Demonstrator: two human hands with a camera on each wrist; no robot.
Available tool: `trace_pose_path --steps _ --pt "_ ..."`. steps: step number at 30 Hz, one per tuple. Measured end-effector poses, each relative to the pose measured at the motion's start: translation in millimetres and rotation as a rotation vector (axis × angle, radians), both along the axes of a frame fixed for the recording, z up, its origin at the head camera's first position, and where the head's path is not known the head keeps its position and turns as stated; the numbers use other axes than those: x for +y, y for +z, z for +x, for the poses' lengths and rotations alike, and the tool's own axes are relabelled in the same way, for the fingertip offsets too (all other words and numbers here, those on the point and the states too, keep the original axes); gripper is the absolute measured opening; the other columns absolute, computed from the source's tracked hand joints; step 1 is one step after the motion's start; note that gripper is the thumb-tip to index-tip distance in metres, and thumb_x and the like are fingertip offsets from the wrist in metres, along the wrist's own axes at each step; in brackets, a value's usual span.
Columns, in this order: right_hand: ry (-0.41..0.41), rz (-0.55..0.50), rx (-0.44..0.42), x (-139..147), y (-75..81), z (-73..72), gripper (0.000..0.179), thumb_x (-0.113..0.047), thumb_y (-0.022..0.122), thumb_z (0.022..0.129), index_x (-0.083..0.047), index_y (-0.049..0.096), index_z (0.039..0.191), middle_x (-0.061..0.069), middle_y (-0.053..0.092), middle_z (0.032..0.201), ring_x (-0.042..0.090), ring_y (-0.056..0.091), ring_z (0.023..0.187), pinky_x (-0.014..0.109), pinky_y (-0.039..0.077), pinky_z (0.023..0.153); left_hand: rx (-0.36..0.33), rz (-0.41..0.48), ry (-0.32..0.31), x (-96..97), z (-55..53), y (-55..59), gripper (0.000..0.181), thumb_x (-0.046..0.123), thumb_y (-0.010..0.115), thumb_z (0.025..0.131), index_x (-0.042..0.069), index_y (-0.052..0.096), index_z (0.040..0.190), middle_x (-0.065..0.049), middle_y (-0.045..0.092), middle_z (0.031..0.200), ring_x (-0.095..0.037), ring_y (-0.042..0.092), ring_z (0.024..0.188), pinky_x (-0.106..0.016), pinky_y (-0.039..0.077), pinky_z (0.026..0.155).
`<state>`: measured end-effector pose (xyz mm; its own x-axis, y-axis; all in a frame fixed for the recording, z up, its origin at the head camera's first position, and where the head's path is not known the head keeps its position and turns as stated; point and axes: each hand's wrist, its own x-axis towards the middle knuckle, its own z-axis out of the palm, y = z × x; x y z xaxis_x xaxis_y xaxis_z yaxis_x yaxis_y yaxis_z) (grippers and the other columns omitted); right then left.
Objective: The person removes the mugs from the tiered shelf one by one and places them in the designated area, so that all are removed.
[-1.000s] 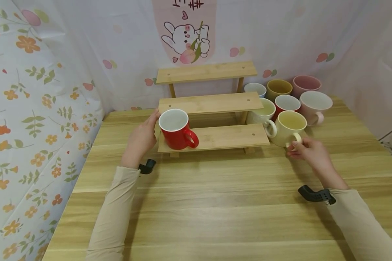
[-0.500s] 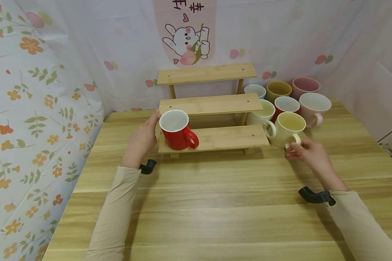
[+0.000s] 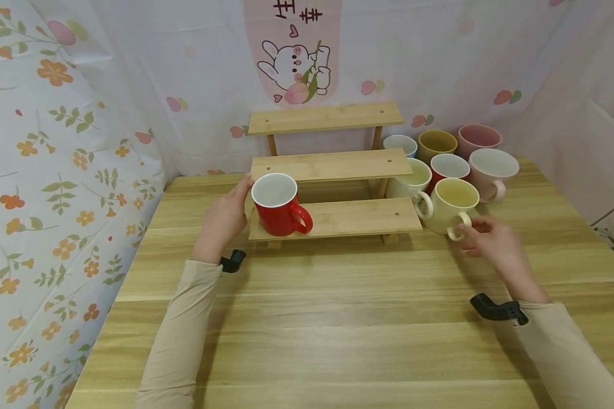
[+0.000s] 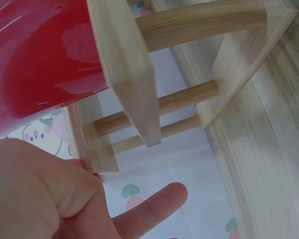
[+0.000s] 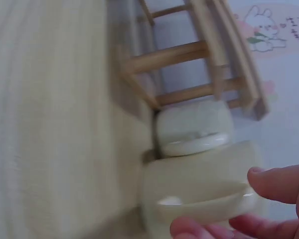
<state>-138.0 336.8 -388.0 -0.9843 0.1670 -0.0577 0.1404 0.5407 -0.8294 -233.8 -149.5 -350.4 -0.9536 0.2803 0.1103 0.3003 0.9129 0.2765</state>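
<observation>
On the left end of the lowest step of a wooden tiered shelf (image 3: 355, 217) stands a glossy red mug (image 3: 278, 205). My left hand (image 3: 222, 220) is beside it at the shelf's left end, its fingertips by the middle step; one finger (image 4: 152, 209) stretches out straight in the left wrist view. To the right of the shelf my right hand (image 3: 495, 243) has thumb and fingers at the handle of a cream mug (image 3: 442, 213). The right wrist view shows the thumb (image 5: 276, 183) at one end of the handle and curled fingertips (image 5: 189, 228) along its lower side, in a loose hold.
Several more mugs crowd behind the cream one, among them a pale green mug (image 3: 409, 176), a red mug (image 3: 447, 168), a light pink mug (image 3: 491, 170), a mustard mug (image 3: 436, 143) and a dark pink mug (image 3: 478, 139). Patterned cloth (image 3: 194, 79) hangs behind the wooden table (image 3: 312, 318).
My right fingers have shifted slightly right, so more of the cream mug's handle shows. The view has tilted a little; the left hand and red mug keep their places.
</observation>
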Motion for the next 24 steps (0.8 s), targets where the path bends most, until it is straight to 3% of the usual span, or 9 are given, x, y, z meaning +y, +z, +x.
trace_pose_path --steps 4,6,9,12,15,24 --pt "-0.034 0.088 0.001 1.9 13.0 1.1 0.054 -0.031 0.054 0.096 0.016 0.048 0.123 0.006 0.065 0.089 -0.001 0.064 0.057 0.024 0.055 0.054 -0.003 0.003 0.0 0.6 0.6 0.0 0.071 -0.011 0.05 0.081 0.013 0.034 0.146 -0.005 0.033 0.155 -0.038 0.061 0.073 -0.045 0.049 0.059" --pt "-0.039 0.12 -0.009 2.8 18.0 1.3 0.056 -0.035 0.055 0.095 0.014 0.05 0.121 0.01 0.066 0.093 -0.001 0.065 0.057 0.023 0.055 0.054 -0.003 0.005 0.0 0.7 0.6 -0.2 0.071 -0.011 0.051 0.081 0.012 0.034 0.146 -0.005 0.033 0.155 -0.037 0.06 0.07 -0.045 0.048 0.058" --pt "-0.037 0.137 -0.025 3.9 23.7 2.4 0.058 -0.038 0.056 0.094 0.012 0.051 0.121 0.003 0.067 0.091 0.0 0.066 0.059 0.024 0.055 0.055 -0.002 0.003 0.001 0.8 0.5 -0.5 0.072 -0.012 0.051 0.08 0.012 0.034 0.146 -0.004 0.032 0.155 -0.037 0.06 0.07 -0.044 0.048 0.058" --pt "-0.043 0.144 -0.028 3.9 27.6 3.2 0.059 -0.041 0.057 0.093 0.01 0.052 0.121 -0.016 0.062 0.082 -0.001 0.065 0.059 0.024 0.055 0.055 -0.003 0.002 0.0 0.9 0.1 -0.8 0.072 -0.012 0.052 0.08 0.013 0.034 0.146 -0.004 0.032 0.155 -0.038 0.061 0.073 -0.045 0.049 0.059" --pt "-0.048 0.131 -0.018 2.6 31.6 4.5 0.058 -0.041 0.058 0.093 0.01 0.052 0.121 -0.027 0.055 0.076 -0.003 0.065 0.06 0.023 0.055 0.055 -0.004 0.001 0.0 1.1 0.1 -0.8 0.072 -0.012 0.052 0.08 0.013 0.034 0.145 -0.004 0.032 0.155 -0.038 0.061 0.076 -0.045 0.049 0.06" --pt "-0.05 0.125 -0.009 -6.2 46.0 7.3 0.057 -0.044 0.061 0.09 0.005 0.057 0.118 -0.029 0.058 0.073 -0.001 0.066 0.063 0.022 0.054 0.056 -0.002 -0.001 -0.004 1.4 0.0 -0.8 0.072 -0.012 0.052 0.08 0.012 0.034 0.145 -0.006 0.032 0.155 -0.04 0.063 0.082 -0.048 0.05 0.063"
